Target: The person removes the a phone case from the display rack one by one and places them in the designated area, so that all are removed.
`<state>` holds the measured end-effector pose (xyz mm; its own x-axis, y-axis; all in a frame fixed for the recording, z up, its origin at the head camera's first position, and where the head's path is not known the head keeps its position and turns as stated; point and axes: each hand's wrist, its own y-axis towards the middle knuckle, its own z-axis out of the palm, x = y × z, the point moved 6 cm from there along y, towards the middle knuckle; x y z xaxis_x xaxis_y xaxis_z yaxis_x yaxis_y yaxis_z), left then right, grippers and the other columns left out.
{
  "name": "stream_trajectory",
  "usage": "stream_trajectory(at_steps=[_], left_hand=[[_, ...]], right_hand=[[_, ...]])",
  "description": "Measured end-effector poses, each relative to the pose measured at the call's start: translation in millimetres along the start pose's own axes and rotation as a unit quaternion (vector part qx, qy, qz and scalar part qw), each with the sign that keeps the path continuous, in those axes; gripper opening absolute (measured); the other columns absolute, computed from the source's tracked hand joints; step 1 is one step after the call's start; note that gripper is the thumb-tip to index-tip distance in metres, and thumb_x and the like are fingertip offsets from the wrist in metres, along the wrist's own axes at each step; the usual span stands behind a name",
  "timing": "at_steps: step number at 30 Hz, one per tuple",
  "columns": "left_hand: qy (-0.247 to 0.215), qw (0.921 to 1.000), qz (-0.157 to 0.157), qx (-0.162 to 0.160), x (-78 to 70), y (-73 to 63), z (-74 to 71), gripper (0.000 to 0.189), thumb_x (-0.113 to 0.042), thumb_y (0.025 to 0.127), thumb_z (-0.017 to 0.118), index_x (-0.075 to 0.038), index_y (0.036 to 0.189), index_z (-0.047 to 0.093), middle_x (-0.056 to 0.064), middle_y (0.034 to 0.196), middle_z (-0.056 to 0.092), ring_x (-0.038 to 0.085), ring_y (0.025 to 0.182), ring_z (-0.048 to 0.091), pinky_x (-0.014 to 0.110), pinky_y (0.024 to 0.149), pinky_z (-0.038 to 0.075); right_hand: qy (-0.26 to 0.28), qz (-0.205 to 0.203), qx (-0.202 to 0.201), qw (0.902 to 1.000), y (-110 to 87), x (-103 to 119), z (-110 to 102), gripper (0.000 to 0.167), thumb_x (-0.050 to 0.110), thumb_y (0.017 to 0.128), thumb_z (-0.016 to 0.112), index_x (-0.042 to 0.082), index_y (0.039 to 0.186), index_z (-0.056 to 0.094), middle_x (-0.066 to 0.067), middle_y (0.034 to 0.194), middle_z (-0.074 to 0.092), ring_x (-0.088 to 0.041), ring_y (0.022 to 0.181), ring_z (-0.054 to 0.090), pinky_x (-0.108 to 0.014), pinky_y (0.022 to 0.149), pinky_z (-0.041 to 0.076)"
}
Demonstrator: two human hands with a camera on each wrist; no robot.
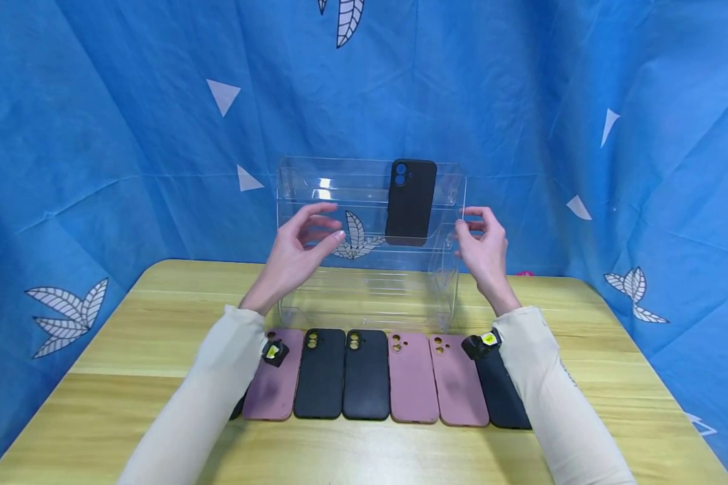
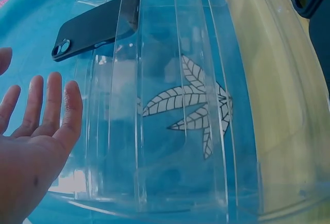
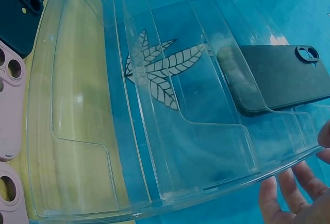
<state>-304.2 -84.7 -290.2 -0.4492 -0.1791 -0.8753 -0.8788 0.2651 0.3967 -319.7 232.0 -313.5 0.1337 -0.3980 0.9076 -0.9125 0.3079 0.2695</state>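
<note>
A clear acrylic display rack [image 1: 364,320] with several tiers stands at the back of the table. One black phone case [image 1: 411,202] leans upright in its upper tier, right of the middle, camera cutouts at the top. My left hand [image 1: 303,246] is raised before the rack's left side, fingers spread and thumb apart, holding nothing; its empty palm [image 2: 36,147] shows in the left wrist view. My right hand [image 1: 482,246] is at the rack's right edge, fingers loosely bent. In the right wrist view its fingers [image 3: 291,190] lie close along the side panel; whether they touch it I cannot tell.
In front of the rack lies a row of phone cases, among them a black case [image 1: 319,377], another black case [image 1: 366,377] and a pink case [image 1: 414,380]. My sleeves partly cover the row's ends. A blue patterned cloth [image 1: 127,135] hangs behind the wooden table [image 1: 352,455].
</note>
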Motion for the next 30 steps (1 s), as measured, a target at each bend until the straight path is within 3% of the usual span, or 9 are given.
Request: stream_trajectory(at_steps=[6, 15, 24, 30], left_hand=[[-0.003, 1.0000, 0.005, 0.001, -0.7, 9.0, 6.8, 0.048, -0.026, 0.099, 0.068, -0.022, 0.145, 0.053, 0.016, 0.130, 0.064, 0.026, 0.117, 0.068, 0.047, 0.096, 0.060], [-0.005, 0.9999, -0.008, -0.009, 2.0, 24.7, 18.5, 0.046, -0.032, 0.098, 0.069, -0.030, 0.142, 0.055, 0.005, 0.127, 0.066, 0.023, 0.115, 0.068, 0.048, 0.095, 0.059], [-0.015, 0.9997, -0.013, -0.014, 5.4, 44.4, 33.7, 0.050, -0.030, 0.099, 0.068, -0.019, 0.145, 0.053, 0.010, 0.129, 0.065, 0.027, 0.117, 0.067, 0.047, 0.099, 0.057], [-0.019, 0.9991, -0.031, -0.023, 10.8, 56.2, 44.7, 0.049, -0.031, 0.099, 0.069, -0.023, 0.144, 0.054, 0.005, 0.128, 0.065, 0.025, 0.117, 0.066, 0.046, 0.099, 0.056]], right_hand=[[-0.001, 0.001, 0.001, 1.0000, -0.3, -0.1, 0.2, 0.032, 0.031, 0.104, 0.054, 0.015, 0.132, 0.059, -0.004, 0.109, 0.061, -0.028, 0.103, 0.072, -0.033, 0.071, 0.065], [-0.001, -0.001, 0.001, 1.0000, -0.4, 0.5, 0.5, 0.033, 0.030, 0.105, 0.053, 0.013, 0.133, 0.058, -0.003, 0.109, 0.061, -0.033, 0.106, 0.071, -0.021, 0.063, 0.060], [-0.005, -0.002, -0.001, 1.0000, 0.9, 1.3, -1.2, 0.033, 0.030, 0.105, 0.053, 0.013, 0.133, 0.058, -0.004, 0.109, 0.062, -0.030, 0.103, 0.071, -0.024, 0.064, 0.061], [-0.010, -0.003, -0.002, 0.9999, 1.1, 0.6, -3.2, 0.032, 0.030, 0.104, 0.053, 0.015, 0.132, 0.059, -0.003, 0.109, 0.062, -0.027, 0.102, 0.072, -0.027, 0.066, 0.062]])
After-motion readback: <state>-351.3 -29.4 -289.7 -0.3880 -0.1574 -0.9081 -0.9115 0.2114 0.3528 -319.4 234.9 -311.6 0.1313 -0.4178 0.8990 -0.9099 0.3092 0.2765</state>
